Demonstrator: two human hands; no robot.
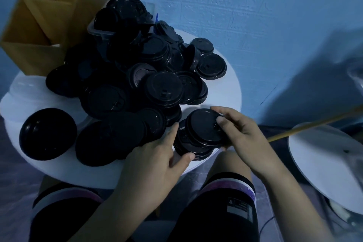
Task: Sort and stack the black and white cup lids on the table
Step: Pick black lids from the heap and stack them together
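A blue textured wall [255, 15] fills the background behind a round white table [225, 92]. A second white round surface [324, 155] sits lower at the right, with a thin wooden stick [306, 124] lying across its upper edge. At the table's far left stands a tan cardboard box [45, 13] with dividers inside. A large loose heap of black lids [137, 68] covers most of the table, spilling out of a clear plastic container [98, 29] at the back. One lone black lid [48, 133] lies apart at the table's left edge.

At the near edge of the table rests a short stack of black lids [196, 139], just beside the heap. The left hand [155, 155] cups the stack's left side, fingers curled against it and thumb pressed on its near rim. The right hand [241, 133] pinches the top lid [205, 126] at its right rim between thumb and fingers, the lid tilted slightly on the stack. Below, the person's knees in dark shorts [225, 212] show.
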